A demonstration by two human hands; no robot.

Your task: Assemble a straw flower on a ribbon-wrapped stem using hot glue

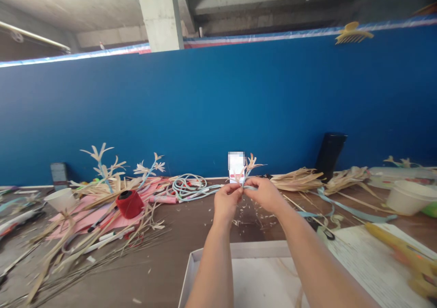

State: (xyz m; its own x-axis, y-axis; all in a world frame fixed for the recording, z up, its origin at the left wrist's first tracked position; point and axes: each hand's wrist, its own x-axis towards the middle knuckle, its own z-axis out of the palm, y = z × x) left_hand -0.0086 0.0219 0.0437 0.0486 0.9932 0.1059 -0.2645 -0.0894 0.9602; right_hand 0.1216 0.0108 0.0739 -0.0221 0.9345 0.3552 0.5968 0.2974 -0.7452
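Both my hands meet over the middle of the table, pinching a small handmade flower (251,163) with thin pale petals and a light blue stem. My left hand (226,202) has its thumb and fingertips pressed together low on the flower. From the other side my right hand (265,194) grips the same spot, fingers closed, with a bit of light blue strip beside them. What lies right between the fingertips is hidden. Behind the flower a lit phone (236,167) leans upright. Below my forearms sits a white shallow box (259,249).
At left, finished flowers (102,166) rise behind a red spool (129,204), a white cup (62,199) and dry strips. A coiled cable (187,187) lies mid-back. Toward the right are dried husks (297,179), a yellow glue gun (403,253) on paper and a white tub (411,197).
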